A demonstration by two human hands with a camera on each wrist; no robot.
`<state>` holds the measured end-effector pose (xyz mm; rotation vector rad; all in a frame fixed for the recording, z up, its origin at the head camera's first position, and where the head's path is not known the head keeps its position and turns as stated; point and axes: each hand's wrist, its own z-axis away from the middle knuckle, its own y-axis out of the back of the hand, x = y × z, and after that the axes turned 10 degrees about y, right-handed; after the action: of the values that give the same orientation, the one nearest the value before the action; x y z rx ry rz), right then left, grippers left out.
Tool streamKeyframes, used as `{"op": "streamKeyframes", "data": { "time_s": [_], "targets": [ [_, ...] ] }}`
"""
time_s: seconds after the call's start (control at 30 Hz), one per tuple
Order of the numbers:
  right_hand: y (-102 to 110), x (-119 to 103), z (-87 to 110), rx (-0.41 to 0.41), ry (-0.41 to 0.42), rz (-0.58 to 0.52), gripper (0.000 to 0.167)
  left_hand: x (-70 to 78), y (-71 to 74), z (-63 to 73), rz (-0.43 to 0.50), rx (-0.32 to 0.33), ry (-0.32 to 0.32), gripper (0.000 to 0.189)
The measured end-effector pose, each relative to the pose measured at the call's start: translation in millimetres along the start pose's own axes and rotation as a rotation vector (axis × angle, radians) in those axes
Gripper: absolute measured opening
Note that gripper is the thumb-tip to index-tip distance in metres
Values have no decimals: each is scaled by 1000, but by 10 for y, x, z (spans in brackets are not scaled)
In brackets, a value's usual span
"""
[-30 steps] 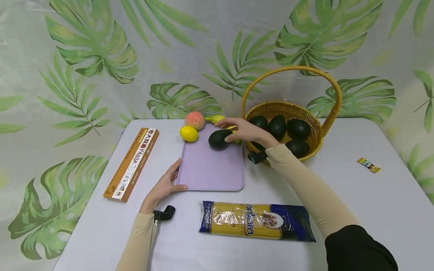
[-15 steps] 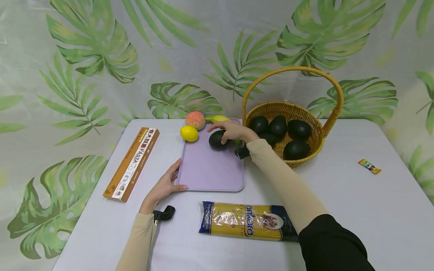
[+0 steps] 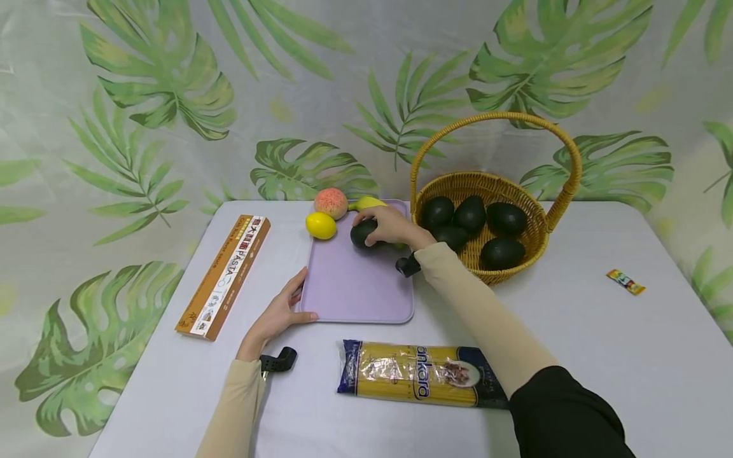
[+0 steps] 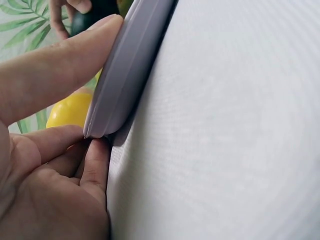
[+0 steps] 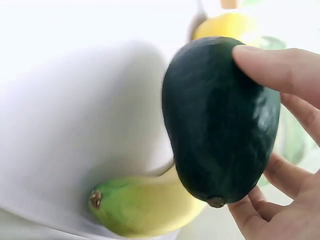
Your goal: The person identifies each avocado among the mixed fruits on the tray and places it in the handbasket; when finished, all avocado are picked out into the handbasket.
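Note:
My right hand (image 3: 392, 224) holds a dark green avocado (image 3: 361, 234) over the far part of the lilac tray (image 3: 361, 289). Close up in the right wrist view, the thumb lies on one side of the avocado (image 5: 220, 120) and the fingers curl round the other. A yellow-green banana (image 5: 145, 205) lies just beyond it, partly hidden by the hand in the head view. My left hand (image 3: 280, 313) grips the tray's near left corner, thumb on the rim and fingers against the edge beneath. A lemon (image 3: 321, 226) and a speckled pink peach (image 3: 331, 203) sit at the far left corner.
A wicker basket (image 3: 487, 277) with a tall handle holds several avocados right of the tray. A bag of spaghetti (image 3: 418, 372) lies in front, partly under the right forearm. A pasta box (image 3: 223, 277) lies at left, a small bright packet (image 3: 625, 281) at far right.
My right hand has shifted left and taken the avocado between thumb and fingers; the avocado has moved slightly left. The left hand stays on the tray corner.

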<state>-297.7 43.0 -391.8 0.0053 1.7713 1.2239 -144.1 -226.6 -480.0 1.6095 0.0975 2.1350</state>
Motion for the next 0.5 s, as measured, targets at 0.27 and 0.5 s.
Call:
{"op": "streamKeyframes", "data": {
  "time_s": [0.27,0.5],
  "targets": [
    [327,-113,411,85,87,-165,44,13,4,-5,-5,4,-2,104],
    [631,-11,985,162,72,-268,47,15,2,7,-9,4,11,103]
  ]
}}
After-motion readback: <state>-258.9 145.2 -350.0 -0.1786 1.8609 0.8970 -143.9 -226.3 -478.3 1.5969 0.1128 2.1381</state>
